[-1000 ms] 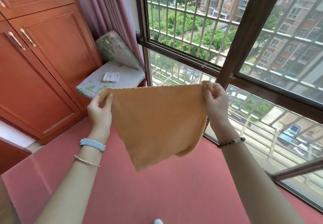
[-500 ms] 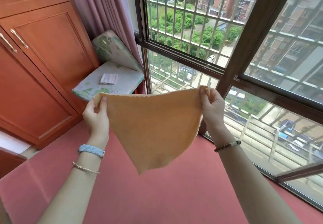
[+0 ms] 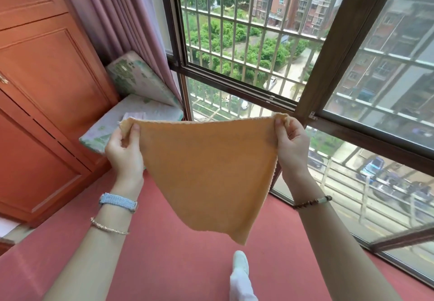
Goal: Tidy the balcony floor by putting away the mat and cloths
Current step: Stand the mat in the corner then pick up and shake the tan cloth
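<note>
Thumb and curled fingers of the left hand (image 3: pixel 124 150) and right hand (image 3: pixel 291 145) each pinch an upper corner of an orange cloth (image 3: pixel 206 174), stretched flat at frame centre, hanging to a point above the red floor (image 3: pixel 164 265). Behind, centre left, floral cushions (image 3: pixel 141 82) lean by the wooden cabinet (image 3: pixel 47 94).

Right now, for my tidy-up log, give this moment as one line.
orange cloth: hangs spread above red floor | left-hand grip: pinches top corner | right-hand grip: pinches other corner
</note>
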